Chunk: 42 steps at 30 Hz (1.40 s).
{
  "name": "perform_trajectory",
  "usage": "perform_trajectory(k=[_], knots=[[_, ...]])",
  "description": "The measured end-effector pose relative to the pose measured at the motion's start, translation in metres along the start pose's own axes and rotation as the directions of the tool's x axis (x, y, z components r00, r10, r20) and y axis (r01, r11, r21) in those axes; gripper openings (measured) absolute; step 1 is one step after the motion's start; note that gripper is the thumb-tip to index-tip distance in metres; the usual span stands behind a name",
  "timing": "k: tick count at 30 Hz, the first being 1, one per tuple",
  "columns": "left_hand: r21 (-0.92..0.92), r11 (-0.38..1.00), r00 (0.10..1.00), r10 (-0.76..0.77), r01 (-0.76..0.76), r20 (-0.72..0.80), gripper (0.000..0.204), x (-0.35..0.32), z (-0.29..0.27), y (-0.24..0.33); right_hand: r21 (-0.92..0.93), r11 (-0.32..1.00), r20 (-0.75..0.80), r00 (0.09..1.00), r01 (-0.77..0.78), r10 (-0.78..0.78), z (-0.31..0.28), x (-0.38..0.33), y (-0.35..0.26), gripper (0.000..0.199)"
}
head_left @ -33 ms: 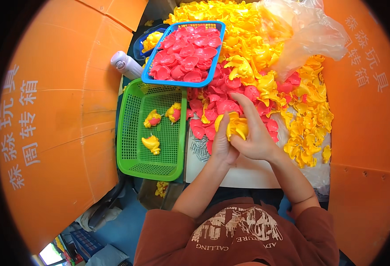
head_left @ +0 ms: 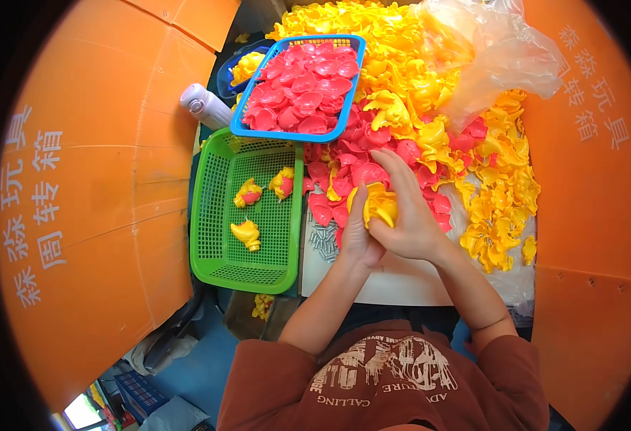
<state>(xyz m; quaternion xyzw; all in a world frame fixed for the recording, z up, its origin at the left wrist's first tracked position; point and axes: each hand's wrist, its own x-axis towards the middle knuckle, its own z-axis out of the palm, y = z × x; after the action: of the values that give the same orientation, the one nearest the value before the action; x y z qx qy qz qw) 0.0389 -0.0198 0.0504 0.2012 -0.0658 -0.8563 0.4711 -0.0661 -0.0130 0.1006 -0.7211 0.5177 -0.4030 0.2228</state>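
A yellow curved plastic toy piece (head_left: 381, 205) is gripped between my two hands above the near edge of the heap. My left hand (head_left: 361, 233) closes on it from the left, thumb pointing up along its side. Around the right side wraps my right hand (head_left: 412, 219), its thumb pressed to the piece and its index finger stretched forward. Just beyond my hands lie loose red shell pieces (head_left: 367, 172). Small metal pins or screws (head_left: 323, 241) are piled left of my left hand. My palms hide the underside of the held piece.
A green basket (head_left: 195, 237) at left holds three yellow toy parts, two showing red. A blue basket (head_left: 351, 108) full of red shells overlaps its far edge. A pale bottle (head_left: 204, 104) stands beside them. Yellow pieces (head_left: 394, 57) heap behind, under clear plastic (head_left: 498, 57). Orange panels (head_left: 114, 179) flank both sides.
The yellow piece has turned slightly between my hands, and my right thumb has shifted a little to the left. The baskets and heaps look the same.
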Motion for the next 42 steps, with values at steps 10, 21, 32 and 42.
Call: perform_trajectory(k=[10, 21, 32, 42], knots=[[-0.134, 0.986, 0.986, -0.115, 0.099, -0.123, 0.071, 0.001, -0.007, -0.006, 0.51, 0.857, 0.003, 0.997, -0.067, 0.076, -0.001, -0.004, 0.017, 0.061], [-0.165, 0.986, 0.994, 0.036, -0.019, 0.1, 0.058, -0.02, 0.061, 0.111, 0.659, 0.752, -0.339, 0.892, -0.001, 0.299, -0.033, -0.024, 0.022, 0.032], [0.185, 0.711, 0.691, 0.703, -0.679, -0.167, 0.057, 0.073, 0.061, 0.318, 0.678, 0.723, -0.283, 0.861, -0.131, 0.422, -0.035, -0.058, 0.033, 0.026], [0.105, 0.916, 0.733, 0.374, -0.386, -0.569, 0.059, 0.117, 0.039, 0.329, 0.656, 0.73, -0.293, 0.826, -0.193, 0.482, -0.038, -0.08, 0.049, 0.023]])
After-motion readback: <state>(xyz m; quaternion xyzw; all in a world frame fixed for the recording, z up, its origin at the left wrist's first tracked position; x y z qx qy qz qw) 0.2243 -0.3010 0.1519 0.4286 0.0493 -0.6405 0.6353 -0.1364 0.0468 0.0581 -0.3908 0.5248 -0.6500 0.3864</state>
